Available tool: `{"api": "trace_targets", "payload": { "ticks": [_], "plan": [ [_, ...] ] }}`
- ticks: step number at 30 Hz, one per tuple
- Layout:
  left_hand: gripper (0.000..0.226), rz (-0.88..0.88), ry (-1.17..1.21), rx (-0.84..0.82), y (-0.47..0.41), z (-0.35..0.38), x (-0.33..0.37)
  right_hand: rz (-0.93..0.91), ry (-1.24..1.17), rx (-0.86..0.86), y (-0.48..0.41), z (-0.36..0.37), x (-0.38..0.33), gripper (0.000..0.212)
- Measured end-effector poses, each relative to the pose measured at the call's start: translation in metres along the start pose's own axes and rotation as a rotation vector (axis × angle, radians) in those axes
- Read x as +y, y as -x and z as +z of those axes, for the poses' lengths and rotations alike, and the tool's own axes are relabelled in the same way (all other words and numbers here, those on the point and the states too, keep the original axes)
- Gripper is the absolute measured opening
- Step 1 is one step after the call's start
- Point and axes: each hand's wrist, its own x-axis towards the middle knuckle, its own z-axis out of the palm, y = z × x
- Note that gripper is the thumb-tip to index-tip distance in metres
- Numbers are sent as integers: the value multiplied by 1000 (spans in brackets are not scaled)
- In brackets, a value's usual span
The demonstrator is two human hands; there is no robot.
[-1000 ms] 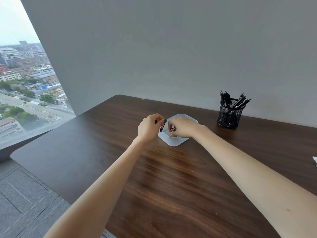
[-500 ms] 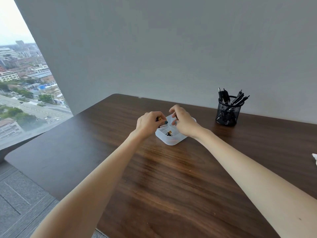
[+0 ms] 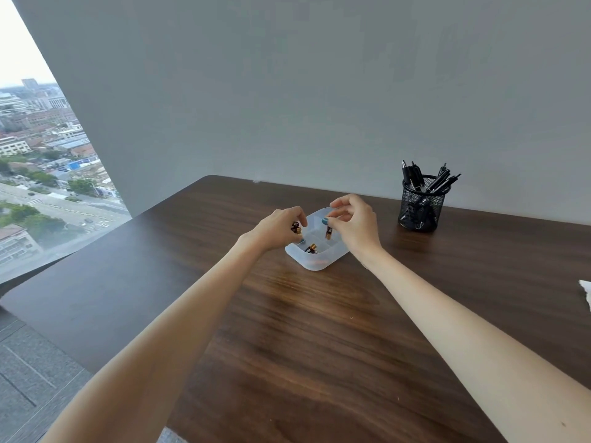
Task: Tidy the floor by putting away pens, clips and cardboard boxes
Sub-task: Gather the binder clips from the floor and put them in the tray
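The left hand [image 3: 277, 231] is curling its fingers round a small bunch of black-and-gold clips [image 3: 296, 227], gripping them right over the near-left rim of the translucent tray [image 3: 315, 265]. Opposite it, the right hand [image 3: 356, 223] is hovering above the tray's far side with thumb and forefinger bent toward each other. A single clip [image 3: 328, 232] is hanging upright just beneath the thumb tip (I cannot tell whether it is pinched there or free of the fingers). Down inside the tray, thin partitions are dividing the space, and a loose clip [image 3: 311, 248] is lying tilted in the near compartment, between the two hands. A faint orange shape is showing through the tray's near wall, too blurred to name. The tray is sitting flat on the dark wooden desk [image 3: 287, 330], and both bare forearms are stretching out over the boards toward it. Further right, well apart from the tray and close to the grey wall [image 3: 287, 91], a black mesh cup [image 3: 419, 206] is standing upright, and black pens [image 3: 443, 182] are fanning out of its top. A white scrap [image 3: 587, 290] is poking in at the desk's right edge. Off to the left, a window [image 3: 48, 171] is looking down on city streets, and grey floor [image 3: 32, 378] is showing below the desk's corner.
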Motion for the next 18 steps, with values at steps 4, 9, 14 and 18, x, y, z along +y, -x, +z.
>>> {"api": "trace_targets", "payload": {
  "ticks": [4, 9, 14, 18],
  "plan": [
    [38, 1, 0, 32, 1, -2, -2, -3, 44, -34, 5, 4, -1, 25],
    [36, 12, -32, 97, 3, 1, -3, -32, 156, -116, 17, 9, -1, 22],
    [33, 19, -20, 150, 8, 5, -5, -85, 216, -148, 23, 7, 0, 19],
    [33, 15, 57, 159, 13, 3, -5, -106, 220, -151, 24, 5, -1, 16]
  ]
}}
